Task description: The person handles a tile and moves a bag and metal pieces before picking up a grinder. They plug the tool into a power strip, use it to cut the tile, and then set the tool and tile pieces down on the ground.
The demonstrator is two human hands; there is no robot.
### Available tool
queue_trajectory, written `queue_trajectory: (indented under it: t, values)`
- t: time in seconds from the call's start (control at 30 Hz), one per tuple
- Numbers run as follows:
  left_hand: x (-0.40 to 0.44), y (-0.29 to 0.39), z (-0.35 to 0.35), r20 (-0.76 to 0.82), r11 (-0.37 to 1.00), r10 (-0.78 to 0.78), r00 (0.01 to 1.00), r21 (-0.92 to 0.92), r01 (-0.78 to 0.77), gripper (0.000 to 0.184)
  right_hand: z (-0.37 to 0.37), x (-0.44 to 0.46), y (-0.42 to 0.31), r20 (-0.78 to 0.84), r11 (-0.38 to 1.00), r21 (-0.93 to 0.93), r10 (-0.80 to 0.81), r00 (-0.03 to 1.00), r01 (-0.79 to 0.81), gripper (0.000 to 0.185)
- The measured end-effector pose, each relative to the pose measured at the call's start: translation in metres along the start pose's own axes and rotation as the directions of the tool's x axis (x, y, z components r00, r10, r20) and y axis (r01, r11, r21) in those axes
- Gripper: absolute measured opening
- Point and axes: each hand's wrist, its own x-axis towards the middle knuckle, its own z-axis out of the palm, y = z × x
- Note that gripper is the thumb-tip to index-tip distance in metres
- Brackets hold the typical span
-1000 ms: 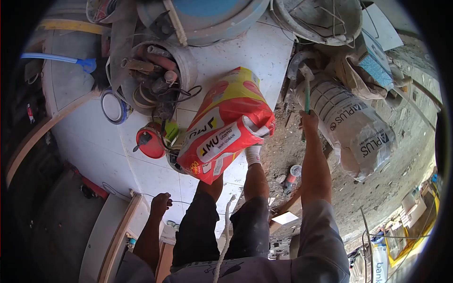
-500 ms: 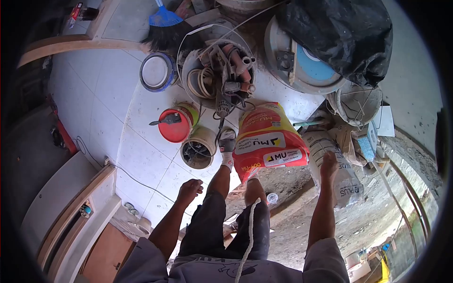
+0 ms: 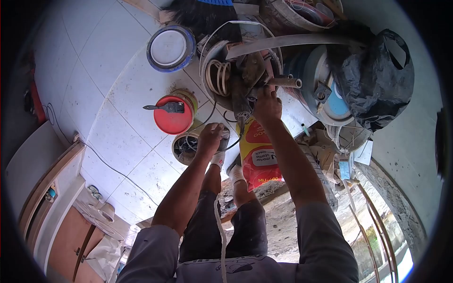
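Note:
My right hand point(image 3: 267, 107) is at the near right side of the tool bucket point(image 3: 205, 66), its fingers curled beside a power tool point(image 3: 241, 101). What the fingertips grip there is hidden. Below that hand stands a red and yellow mortar bag point(image 3: 259, 158), partly covered by my forearm. My left hand point(image 3: 211, 138) is closed above my shoe, at the right of a small bucket point(image 3: 181, 159) with dark contents. A black cable point(image 3: 234, 143) runs from the power tool and passes by this hand. Anything inside its fingers cannot be made out.
A red-lidded pail point(image 3: 172, 121) carries a paintbrush point(image 3: 163, 107). Behind it stands a blue-rimmed bucket point(image 3: 171, 48). A black plastic bag point(image 3: 377, 80) drapes over a large container point(image 3: 316, 70) at right. A thin cable point(image 3: 120, 173) crosses the tiled floor.
Both hands have moved forward: the left to beside the small bucket, the right from beside the mortar bag to the tool bucket. The view has shifted, and the buckets appear closer.

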Motion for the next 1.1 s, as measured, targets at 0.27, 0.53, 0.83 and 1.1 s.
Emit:
queue_trajectory:
  t: [0.27, 0.53, 0.83, 1.1]
  values:
    - [0.004, 0.018, 0.004, 0.011, 0.997, 0.054, 0.998, -0.062, -0.053, 0.037, 0.001, 0.011, -0.004, 0.105, 1.000, -0.019, -0.013, 0.994, 0.015, 0.040]
    - [-0.044, -0.064, -0.079, -0.027, 0.978, -0.088, 0.996, -0.193, 0.081, 0.038, -0.075, -0.081, -0.034, 0.198, 0.746, 0.624, 0.140, 0.970, -0.235, 0.036]
    - [-0.114, -0.151, -0.139, -0.240, 0.908, -0.410, 0.880, -0.194, 0.371, 0.036, 0.063, -0.088, -0.210, 0.493, 0.773, 0.619, -0.244, 0.835, -0.140, 0.050]
    - [-0.104, -0.141, -0.127, -0.168, 0.862, -0.455, 0.875, -0.328, 0.385, 0.036, 0.092, -0.032, -0.253, 0.237, 0.862, 0.497, -0.240, 0.941, 0.095, 0.035]
